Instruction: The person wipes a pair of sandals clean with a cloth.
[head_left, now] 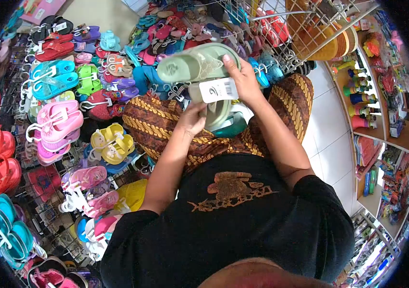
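Observation:
A pale green sandal is raised above my lap, its toe end pointing left. My right hand grips its strap end, with the thumb on top. Below it my left hand has its fingers closed around the second pale green sandal, which is partly hidden. A white tag with a barcode hangs between the two hands. Under them, a darker green item lies on my patterned trousers.
Wire racks with many colourful sandals, such as a turquoise pair and a yellow pair, stand at the left. A wire basket is at the upper right. Shelves with small goods line the right, beside white floor tiles.

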Tool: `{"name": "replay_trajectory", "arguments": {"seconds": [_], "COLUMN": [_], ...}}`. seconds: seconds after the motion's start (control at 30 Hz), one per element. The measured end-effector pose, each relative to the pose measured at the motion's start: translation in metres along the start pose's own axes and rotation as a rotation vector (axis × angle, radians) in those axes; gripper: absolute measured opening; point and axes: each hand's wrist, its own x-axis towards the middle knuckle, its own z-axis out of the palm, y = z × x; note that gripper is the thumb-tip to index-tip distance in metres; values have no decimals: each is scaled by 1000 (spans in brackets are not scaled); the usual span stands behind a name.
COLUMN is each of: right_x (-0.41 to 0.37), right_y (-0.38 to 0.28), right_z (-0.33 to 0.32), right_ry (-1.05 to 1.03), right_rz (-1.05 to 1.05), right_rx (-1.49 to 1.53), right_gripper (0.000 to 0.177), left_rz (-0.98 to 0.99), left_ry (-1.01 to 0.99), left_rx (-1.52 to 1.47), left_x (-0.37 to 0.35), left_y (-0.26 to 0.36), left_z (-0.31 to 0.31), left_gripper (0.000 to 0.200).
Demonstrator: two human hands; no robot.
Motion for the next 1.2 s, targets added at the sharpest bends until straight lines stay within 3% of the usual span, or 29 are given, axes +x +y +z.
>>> {"name": "replay_trajectory", "arguments": {"seconds": [0.07,0.1,0.2,0.23,0.37,0.5,0.6,0.73,0.77,0.83,0.9,1.0,1.13,1.17,1.2], "right_x": [-4,-1,-9,-9,-21,-25,-10,14,18,26,33,40,43,45,48], "right_y": [1,15,10,18,25,33,78,95,94,98,97,115,125,126,129], "right_z": [8,6,22,16,24,35,27,-10,-12,-28,-35,-42,-45,-47,-51], "right_ry": [143,212,283,173,129,270,427,397,450,360,275,232,247,198,150], "right_rz": [-76,-134,98,206,412,435,207,291,241,239,183,96,139,160,180], "right_rx": [34,-24,611,641,776,768,551,412,430,374,407,192,39,24,8], "right_gripper": [49,51,61,67,67,61,61,49,44,46,44,41,41,42,42], "left_rz": [132,283,573,578,888,1027,957,797,758,664,508,376,295,393,572], "left_ry": [93,159,235,274,317,504,482,509,519,531,494,405,715,775,625], "left_rx": [84,134,212,197,365,747,792,380,361,397,337,271,652,762,934], "left_x": [3,-6,-2,-4,4,3,1,6,8,9,13,13,28,24,40], "left_y": [10,17,30,34,34,26,17,27,32,45,61,68,51,39,30], "left_z": [-6,41,56,67,76,79,78,67,61,43,23,7,6,23,-35], "left_gripper": [52,57,60,70,95,106,106,78,65,47,48,49,62,68,62]}}
